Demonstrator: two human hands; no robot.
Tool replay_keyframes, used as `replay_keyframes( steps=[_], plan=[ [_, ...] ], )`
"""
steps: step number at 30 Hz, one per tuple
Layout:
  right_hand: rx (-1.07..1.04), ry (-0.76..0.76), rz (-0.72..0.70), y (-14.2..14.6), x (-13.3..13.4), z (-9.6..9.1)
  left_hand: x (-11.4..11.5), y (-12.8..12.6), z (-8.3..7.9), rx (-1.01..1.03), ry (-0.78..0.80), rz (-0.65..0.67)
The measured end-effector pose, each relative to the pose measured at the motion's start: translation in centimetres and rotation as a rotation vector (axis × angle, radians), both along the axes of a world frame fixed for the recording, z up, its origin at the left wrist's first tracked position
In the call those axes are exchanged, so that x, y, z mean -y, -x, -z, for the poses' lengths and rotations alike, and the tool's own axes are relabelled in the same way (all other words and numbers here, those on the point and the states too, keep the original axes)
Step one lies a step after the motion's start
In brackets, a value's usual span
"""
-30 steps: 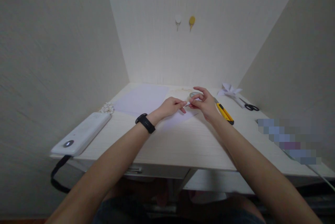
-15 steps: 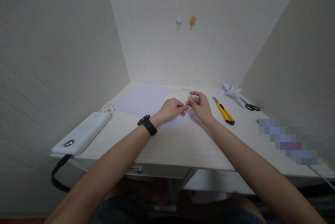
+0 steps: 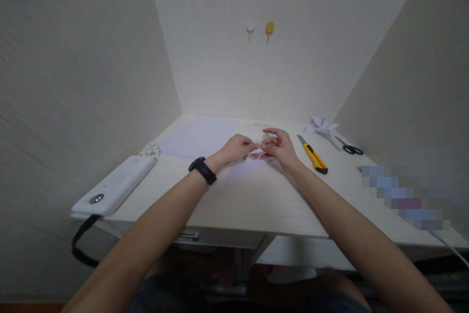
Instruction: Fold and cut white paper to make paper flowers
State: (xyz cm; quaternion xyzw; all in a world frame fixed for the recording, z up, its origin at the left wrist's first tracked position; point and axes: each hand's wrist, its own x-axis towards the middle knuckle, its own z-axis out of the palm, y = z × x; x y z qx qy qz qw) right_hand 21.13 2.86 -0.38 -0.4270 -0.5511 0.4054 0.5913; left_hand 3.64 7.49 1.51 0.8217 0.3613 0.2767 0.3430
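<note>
- At the middle of the surface (image 3: 249,205), toward its far side, a small white piece (image 3: 258,150), apparently paper, was between the two hands, just right of a large pale sheet (image 3: 201,135).
- The left hand (image 3: 239,149) and right hand (image 3: 280,150) each had a grip pinched at the fingertips on that piece; its exact shape was too small to tell.
- As judged, the piece could have creased or torn if the hands pulled unevenly, or slipped if either pinch loosened.
- To the right, the craft knife (image 3: 315,157) lay with its blade bare and pointing far; a careless sideways reach could have cut the right hand.
- Counted: two hands, one held piece, one knife, one pair of scissors (image 3: 352,149), one folded paper shape (image 3: 321,125) at far right, one white device (image 3: 115,183) at near left, two wall hooks (image 3: 270,27).
</note>
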Motion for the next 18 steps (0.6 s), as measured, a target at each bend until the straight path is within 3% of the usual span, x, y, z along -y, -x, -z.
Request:
replay_keyframes(
  steps=[10,18],
  plan=[
    [0.021,-0.095,0.047,0.0,-0.1,0.2,-0.1,1.1,-1.0,0.06,0.17,0.163],
    [0.001,-0.009,0.051,0.1,0.0,0.0,-0.4,1.3,-0.5,0.156,0.17,0.063]
  ],
)
